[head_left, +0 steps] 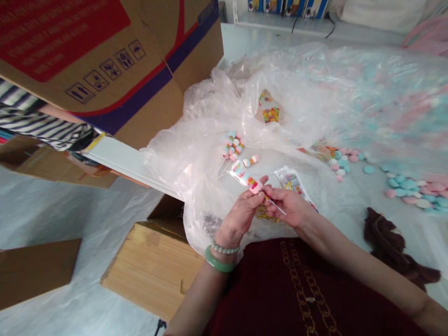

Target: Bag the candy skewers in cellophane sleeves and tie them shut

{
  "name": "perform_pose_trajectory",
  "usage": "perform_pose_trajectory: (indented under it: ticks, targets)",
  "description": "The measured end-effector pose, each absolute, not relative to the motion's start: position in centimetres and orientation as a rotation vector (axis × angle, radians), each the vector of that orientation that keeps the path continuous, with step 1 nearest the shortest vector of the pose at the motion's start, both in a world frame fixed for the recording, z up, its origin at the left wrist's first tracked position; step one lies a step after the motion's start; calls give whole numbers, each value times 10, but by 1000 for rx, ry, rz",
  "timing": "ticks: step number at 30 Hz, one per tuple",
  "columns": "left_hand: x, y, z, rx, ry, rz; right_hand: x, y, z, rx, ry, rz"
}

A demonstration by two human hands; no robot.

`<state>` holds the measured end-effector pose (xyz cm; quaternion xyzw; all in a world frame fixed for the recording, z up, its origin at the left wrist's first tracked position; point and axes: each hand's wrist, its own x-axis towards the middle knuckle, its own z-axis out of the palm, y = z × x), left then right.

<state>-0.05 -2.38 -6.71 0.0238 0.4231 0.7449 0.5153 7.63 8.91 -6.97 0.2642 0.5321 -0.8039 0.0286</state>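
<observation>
While the wrapped sweet slants across the space between both hands, its long axis runs from about ten-thirty, where the printed clear wrapper reaches out over the plastic sheet, down to about four-thirty, where its thin white stick pokes out beneath the right hand. The left hand pinches the pink lower end of the wrapper between thumb and fingers, so it is the nearer to the bagged part; the right is nearer to the stick. Its fingertips are drawn together at the wrapper's neck, where a bit of gold tie shows; whether they press on the tie, the stick or both, I cannot tell.

From this meeting point, a short marshmallow skewer lies at eleven o'clock, near the wrapper's far end, with a cluster of marshmallow skewers just past it. More gold ties lie at six o'clock, partly hidden under the fingers. A flat printed packet rests at two o'clock, just beyond the right hand, and loose marshmallows spread well apart at three.
</observation>
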Motion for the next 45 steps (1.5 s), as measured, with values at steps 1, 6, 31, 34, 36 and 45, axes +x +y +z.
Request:
perform_pose_trajectory:
  ticks: [1,6,31,34,36,45]
  targets:
    - [-3,-25,-64,129,1092,1790,78,93,-66,856,1731,-2447]
    - [-11,-25,-51,347,1379,1761,76,108,-40,961,2471,-2245]
    - [-18,-25,-68,-189,1473,1824,89,107,-85,787,3302,-1137]
    - [-12,-20,-71,-150,1419,1759,93,109,-77,705,3291,-1151]
    - [-6,-16,-73,-132,1399,1718,94,105,-72,652,3259,-974]
    - [7,-13,-80,16,1456,1632,91,88,-70,623,3242,-438]
